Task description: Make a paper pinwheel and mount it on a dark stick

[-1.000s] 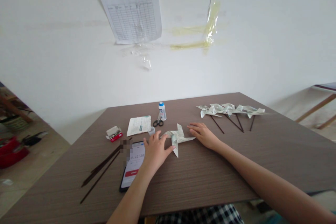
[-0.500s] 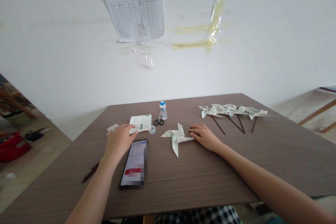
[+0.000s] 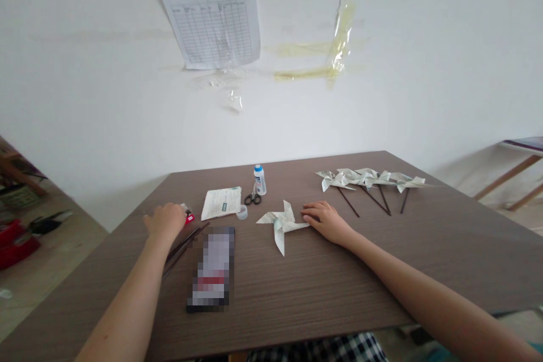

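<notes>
A paper pinwheel folded from printed sheets lies flat mid-table. My right hand rests on the tabletop at the pinwheel's right tip, fingers stretched out and holding nothing visible. Far to the left, my left hand is low over the table, back up; its fingertips are mostly hidden. Beside that hand is a small red-and-white item, partly covered. Dark thin sticks run from near my left forearm toward the phone, whose screen is blurred out.
Behind the phone lie folded printed paper, a clear tape roll, black-handled scissors and a white bottle with a blue cap. Several finished pinwheels on sticks lie at the back right. A wall borders the table's far edge.
My left hand has moved left, away from the folded paper, uncovering the red-and-white item and more of the sticks. My right hand stays by the pinwheel. The view shifts slightly.
</notes>
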{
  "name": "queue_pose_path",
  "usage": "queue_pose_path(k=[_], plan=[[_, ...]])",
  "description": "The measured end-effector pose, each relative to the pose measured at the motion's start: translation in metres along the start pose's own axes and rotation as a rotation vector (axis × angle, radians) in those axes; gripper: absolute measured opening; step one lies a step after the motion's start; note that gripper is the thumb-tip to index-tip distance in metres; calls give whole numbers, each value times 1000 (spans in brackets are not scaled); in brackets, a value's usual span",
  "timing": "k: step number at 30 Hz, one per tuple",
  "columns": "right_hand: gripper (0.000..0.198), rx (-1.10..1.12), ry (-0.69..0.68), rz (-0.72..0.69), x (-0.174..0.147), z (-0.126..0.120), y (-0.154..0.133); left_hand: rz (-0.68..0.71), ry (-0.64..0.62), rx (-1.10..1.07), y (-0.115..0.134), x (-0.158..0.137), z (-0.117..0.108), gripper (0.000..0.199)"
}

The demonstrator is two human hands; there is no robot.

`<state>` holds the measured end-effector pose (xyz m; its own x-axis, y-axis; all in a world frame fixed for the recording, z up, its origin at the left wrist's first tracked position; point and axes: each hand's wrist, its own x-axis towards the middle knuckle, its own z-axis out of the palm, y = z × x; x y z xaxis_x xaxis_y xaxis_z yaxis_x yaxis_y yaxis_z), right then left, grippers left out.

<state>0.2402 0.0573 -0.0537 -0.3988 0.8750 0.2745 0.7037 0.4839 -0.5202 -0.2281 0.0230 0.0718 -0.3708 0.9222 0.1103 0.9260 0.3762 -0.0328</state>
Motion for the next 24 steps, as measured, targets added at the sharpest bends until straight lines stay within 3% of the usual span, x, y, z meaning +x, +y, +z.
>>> queue_pose_path(k=[8, 24], plan=[[36, 17, 13, 4, -1, -1, 0, 16, 90, -22, -3, 10, 12, 28], [34, -1, 19, 8, -1, 1, -1, 28, 80, -20, 7, 5, 8, 33]])
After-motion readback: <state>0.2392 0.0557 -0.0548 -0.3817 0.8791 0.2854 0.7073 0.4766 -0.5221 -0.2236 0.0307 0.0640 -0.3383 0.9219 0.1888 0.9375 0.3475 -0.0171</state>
